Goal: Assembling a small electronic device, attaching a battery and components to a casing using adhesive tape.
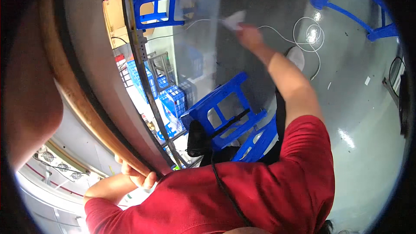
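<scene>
My right arm reaches out over the grey floor (273, 0), and my right hand (251, 37) is blurred by motion. At its fingertips is a flat white piece (234, 19), smeared too, so its kind is unclear; the fingers appear closed on it. A thin white cable (279, 34) shows on both sides of this hand; whether it joins the white piece cannot be made out. My left hand (138, 177) is closed round the wooden edge (97, 125) of the table beside me, thumb on the near side.
Blue plastic stools stand close by: one (221, 110) below my right arm, one (158, 8) at the far left, another (346, 0) at the far right. A power strip (142, 45) is fixed to a metal post. Blue crates (173, 99) sit under the table. The cable coils (310, 37) on the floor.
</scene>
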Available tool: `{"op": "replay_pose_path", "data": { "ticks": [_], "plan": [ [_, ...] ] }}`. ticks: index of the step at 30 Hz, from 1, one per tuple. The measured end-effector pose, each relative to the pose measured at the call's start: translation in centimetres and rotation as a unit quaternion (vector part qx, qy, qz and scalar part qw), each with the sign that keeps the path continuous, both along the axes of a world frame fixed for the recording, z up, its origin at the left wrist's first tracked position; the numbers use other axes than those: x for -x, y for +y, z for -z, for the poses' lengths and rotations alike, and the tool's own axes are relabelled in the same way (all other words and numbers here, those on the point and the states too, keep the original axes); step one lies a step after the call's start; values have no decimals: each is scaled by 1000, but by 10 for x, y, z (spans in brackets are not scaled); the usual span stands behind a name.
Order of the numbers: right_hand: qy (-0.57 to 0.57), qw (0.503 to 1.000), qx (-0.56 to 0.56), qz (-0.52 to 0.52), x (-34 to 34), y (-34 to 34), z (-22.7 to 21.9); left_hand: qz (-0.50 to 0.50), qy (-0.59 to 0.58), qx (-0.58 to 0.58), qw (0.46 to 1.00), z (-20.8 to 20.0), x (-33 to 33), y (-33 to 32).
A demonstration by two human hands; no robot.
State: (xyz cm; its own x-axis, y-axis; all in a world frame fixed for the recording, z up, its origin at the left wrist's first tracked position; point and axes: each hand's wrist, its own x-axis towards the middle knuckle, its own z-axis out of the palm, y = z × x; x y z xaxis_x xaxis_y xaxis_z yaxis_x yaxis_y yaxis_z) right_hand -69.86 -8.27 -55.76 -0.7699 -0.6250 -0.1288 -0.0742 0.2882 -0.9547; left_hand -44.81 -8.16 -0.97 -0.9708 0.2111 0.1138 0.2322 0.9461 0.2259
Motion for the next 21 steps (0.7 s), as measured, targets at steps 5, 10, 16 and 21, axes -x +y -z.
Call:
{"op": "replay_pose_path", "data": {
  "ticks": [5, 10, 16, 21],
  "plan": [
    [155, 942, 296, -32, -41, -166, -192, -99, -31, -203, 974, 7, 13, 22],
    [146, 975, 161, -43, -83, -294, -242, -65, -94, -141, 983, 2, 24, 7],
    [405, 844, -342, 81, -138, -367, -260, -130, -109, -60, 984, -8, 5, 20],
    [455, 117, -824, 315, -72, -432, -168, -50, -137, -25, 989, -2, 41, 16]
  ]
}}
